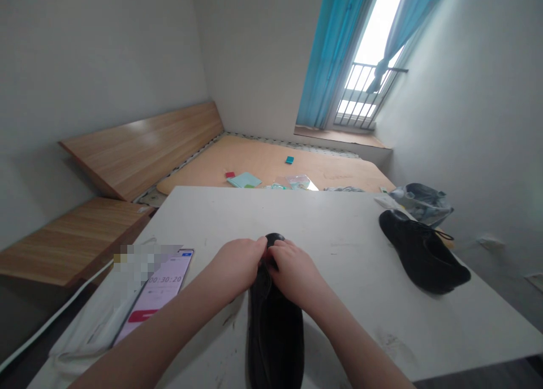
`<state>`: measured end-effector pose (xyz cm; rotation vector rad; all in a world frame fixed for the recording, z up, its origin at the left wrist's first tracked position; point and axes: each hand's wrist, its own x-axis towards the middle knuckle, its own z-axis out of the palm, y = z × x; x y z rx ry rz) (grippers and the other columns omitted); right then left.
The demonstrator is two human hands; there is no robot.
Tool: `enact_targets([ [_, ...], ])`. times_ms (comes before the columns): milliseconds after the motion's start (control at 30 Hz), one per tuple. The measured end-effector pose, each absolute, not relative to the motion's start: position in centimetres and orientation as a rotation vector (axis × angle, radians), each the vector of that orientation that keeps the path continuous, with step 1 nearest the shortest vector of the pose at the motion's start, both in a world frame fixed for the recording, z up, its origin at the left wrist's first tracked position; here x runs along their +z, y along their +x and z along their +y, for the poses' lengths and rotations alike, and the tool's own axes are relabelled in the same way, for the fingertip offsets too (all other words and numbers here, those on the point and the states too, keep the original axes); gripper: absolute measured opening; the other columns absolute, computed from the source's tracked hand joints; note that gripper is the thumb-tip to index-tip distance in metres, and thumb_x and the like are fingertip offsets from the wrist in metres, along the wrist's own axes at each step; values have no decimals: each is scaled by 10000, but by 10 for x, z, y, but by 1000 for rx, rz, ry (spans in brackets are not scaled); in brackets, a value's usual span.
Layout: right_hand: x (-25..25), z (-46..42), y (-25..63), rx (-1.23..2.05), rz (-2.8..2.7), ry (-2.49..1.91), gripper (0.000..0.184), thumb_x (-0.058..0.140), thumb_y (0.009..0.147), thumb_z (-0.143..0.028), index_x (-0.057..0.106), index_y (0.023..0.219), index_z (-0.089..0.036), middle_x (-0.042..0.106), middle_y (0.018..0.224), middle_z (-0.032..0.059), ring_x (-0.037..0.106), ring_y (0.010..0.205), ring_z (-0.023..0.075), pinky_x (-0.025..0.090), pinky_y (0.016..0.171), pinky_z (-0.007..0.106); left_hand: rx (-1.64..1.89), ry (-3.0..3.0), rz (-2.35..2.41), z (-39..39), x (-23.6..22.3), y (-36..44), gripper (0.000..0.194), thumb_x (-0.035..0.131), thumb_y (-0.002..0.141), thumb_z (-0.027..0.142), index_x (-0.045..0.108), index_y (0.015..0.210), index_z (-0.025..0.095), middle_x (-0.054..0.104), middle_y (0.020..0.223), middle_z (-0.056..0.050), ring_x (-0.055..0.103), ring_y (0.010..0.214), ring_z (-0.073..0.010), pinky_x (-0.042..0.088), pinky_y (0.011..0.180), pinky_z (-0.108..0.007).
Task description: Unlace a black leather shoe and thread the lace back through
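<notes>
A black lace-up shoe [278, 344] lies on the white table right in front of me, its toe pointing away and its opening toward me. Both hands meet over its front part, near the lacing. My left hand [244, 262] is closed at the left side, thumb bent toward the toe. From the right, my right hand [292, 267] curls its fingers over the same spot, touching the left. The fingers and any lace between them are mostly hidden. A second black shoe [424, 253], its laces tied, sits at the table's right side.
The white table [339, 230] carries a phone [163, 293] showing a timer, beside a white item with a cable [55, 315] at the left. A bag [424, 202] stands by the far right corner. Beyond is a bed [263, 151] with small packets.
</notes>
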<state>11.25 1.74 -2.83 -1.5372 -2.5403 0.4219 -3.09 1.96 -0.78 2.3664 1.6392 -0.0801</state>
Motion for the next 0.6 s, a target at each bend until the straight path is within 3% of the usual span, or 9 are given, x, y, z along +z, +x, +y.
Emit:
enact_targets([
  [200,-30,20,113,448,-2548,-1502,137,560,814,-150,655,911,-162,632,960,88,544,975,242,403,800,321,-103,2390,1638,17,-2,-29,226,430,838,120,590,986,177,720,885,-112,688,862,-261,501,702,-324],
  [367,-32,22,111,503,-2498,-1503,76,572,805,-140,643,824,-157,630,890,87,556,913,239,403,772,329,-102,2395,1637,16,0,-29,251,432,833,117,588,1026,156,717,878,-128,687,851,-277,499,694,-343],
  [600,-14,21,132,703,-2141,-1391,80,533,861,-149,592,818,-182,615,841,18,557,814,151,416,716,261,157,2400,1458,16,10,-31,257,406,895,264,653,926,199,701,953,-70,647,876,-221,460,729,-306],
])
